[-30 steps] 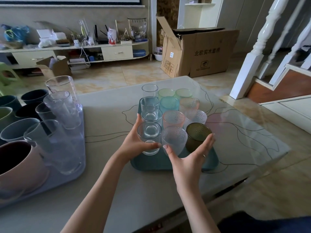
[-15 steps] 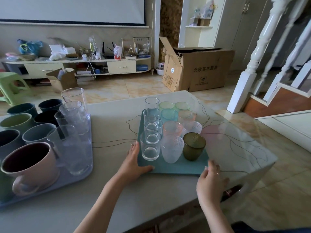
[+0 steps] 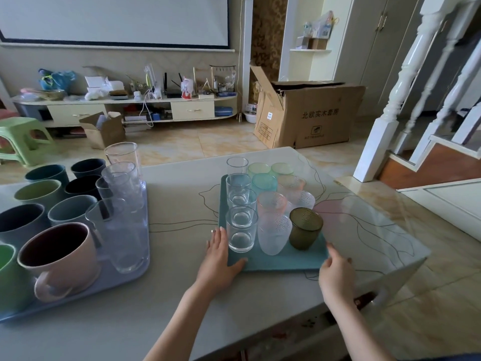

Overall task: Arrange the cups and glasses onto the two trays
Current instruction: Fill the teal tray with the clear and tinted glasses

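A teal tray (image 3: 281, 262) lies in the middle of the table, packed with small glasses in three rows. Its front row holds a clear glass (image 3: 240, 230), a frosted glass (image 3: 273, 234) and an olive green cup (image 3: 305, 227). My left hand (image 3: 221, 261) rests at the tray's near left corner, fingers along its side and thumb on its near rim. My right hand (image 3: 337, 274) curls around the near right corner. To the left, a pale blue tray (image 3: 114, 281) carries a pink mug (image 3: 59, 254), several coloured mugs and tall clear tumblers (image 3: 125, 230).
The table's right corner (image 3: 421, 256) lies close to the teal tray. Beyond the table are a big cardboard box (image 3: 309, 113), a white stair post (image 3: 385, 121) at the right and a green stool (image 3: 23, 139) at the far left.
Both hands have left the front-row glasses and dropped to the teal tray's near corners. My view has tilted upward, showing more of the room.
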The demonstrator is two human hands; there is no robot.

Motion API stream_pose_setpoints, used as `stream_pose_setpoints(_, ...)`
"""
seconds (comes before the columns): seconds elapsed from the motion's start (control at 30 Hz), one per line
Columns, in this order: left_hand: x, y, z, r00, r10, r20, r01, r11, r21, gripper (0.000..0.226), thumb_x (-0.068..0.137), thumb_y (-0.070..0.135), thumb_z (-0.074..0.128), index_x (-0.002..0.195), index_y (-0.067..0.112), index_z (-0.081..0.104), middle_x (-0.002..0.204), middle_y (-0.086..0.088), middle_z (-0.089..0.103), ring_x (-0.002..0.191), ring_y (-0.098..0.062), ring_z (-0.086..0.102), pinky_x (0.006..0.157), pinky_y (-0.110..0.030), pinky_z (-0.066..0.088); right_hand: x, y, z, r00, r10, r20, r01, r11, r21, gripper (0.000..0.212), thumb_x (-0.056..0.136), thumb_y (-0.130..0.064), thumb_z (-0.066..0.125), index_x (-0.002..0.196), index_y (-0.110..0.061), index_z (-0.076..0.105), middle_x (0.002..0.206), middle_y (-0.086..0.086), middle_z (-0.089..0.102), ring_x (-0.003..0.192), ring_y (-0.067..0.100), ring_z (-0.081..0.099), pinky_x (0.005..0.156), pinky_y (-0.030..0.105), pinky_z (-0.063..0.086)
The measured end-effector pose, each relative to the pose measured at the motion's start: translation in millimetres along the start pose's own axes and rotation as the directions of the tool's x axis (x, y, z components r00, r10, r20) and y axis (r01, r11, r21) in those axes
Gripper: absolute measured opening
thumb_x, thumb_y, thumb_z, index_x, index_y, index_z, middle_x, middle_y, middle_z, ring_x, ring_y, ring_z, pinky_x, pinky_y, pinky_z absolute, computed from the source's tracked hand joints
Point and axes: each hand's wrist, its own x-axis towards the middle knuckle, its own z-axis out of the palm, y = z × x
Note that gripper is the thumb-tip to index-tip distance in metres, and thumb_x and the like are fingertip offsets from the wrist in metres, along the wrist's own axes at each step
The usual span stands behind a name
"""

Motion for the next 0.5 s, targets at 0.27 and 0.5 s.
stream_pose_setpoints(0.27, 15, -4, -32, 0.979, -0.204, 0.018, 0.15, 0.654, -0.741, 0.044, 0.097, 0.008, 0.042, 0.141, 0.012, 0.036, 0.145, -0.001, 0.042, 0.124, 0.004, 0.041, 0.103, -0.01, 0.026, 42, -16, -20, 0.971, 0.233, 0.053, -0.209, 0.723, 0.658, 0.035, 0.1, -0.019, 0.036, 0.13, -0.017, 0.054, 0.135, 0.007, 0.056, 0.127, 0.023, 0.05, 0.102, 0.033, 0.036)
stream_pose_setpoints(0.5, 94, 11, -48, 0.975, -0.222, 0.016, 0.15, 0.603, -0.783, 0.079, 0.081, 0.055, 0.046, 0.148, 0.021, 0.02, 0.157, 0.006, 0.017, 0.144, -0.01, 0.017, 0.117, -0.032, 0.012, 118, -62, -13, 0.911, 0.006, 0.412, -0.291, 0.718, 0.632, 0.054, 0.1, -0.041, 0.03, 0.15, -0.02, 0.022, 0.157, -0.004, 0.023, 0.145, 0.015, 0.02, 0.12, 0.035, 0.01)
